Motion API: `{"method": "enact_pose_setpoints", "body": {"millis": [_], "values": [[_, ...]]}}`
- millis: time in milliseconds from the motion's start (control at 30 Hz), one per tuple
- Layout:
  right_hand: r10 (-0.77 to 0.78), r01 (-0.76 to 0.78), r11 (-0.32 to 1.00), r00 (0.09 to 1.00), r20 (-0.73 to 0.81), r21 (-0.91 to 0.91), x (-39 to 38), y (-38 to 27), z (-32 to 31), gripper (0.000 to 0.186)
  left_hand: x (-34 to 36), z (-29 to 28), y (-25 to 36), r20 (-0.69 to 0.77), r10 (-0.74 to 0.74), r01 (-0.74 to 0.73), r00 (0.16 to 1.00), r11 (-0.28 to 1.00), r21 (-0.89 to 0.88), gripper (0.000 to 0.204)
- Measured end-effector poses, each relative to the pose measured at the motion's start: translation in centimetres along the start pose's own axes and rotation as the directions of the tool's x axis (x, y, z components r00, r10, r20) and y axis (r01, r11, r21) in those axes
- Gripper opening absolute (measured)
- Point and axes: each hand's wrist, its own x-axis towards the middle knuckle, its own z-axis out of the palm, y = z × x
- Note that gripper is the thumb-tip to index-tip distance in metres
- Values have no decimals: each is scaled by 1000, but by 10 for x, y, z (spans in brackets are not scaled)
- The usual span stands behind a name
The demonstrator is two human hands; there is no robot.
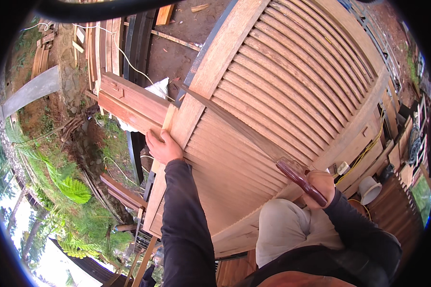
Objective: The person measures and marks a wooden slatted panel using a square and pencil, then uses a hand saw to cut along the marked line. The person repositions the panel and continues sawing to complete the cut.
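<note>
A large slatted wooden shutter panel lies in front of me. My right hand is closed around the dark reddish-brown handle of a handsaw. The saw's long blade slants across the slats, its tip reaching past the panel's left frame rail. My left hand grips a light wooden strip along that left rail, thumb and fingers over its edge. Just beyond the fingers, a thick reddish wooden beam sticks out to the left. The undersides of the left fingers are hidden.
My knee presses near the panel's lower edge. At right are a white bucket, a yellow cord and stacked boards. Timber planks lean at the upper left. Ferns grow on the slope at left.
</note>
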Motion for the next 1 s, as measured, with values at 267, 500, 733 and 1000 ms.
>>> {"method": "enact_pose_setpoints", "body": {"millis": [267,500,733,1000], "values": [[-51,52,998,997,-49,23,159,24,75,10,3,2,4,-34,15,-15,999,1000,-3,61],[-39,28,988,997,-66,-154,4,-8,10,13,-1,0,-2,4,21,-21,1000,1000,10,61],[-26,26,1000,996,-82,-8,180,19,87,8,3,3,7,-33,17,-18,999,1000,-19,60],[63,-40,971,994,90,-238,11,3,7,18,-3,0,-4,-30,25,-25,999,1000,-13,62]]}}
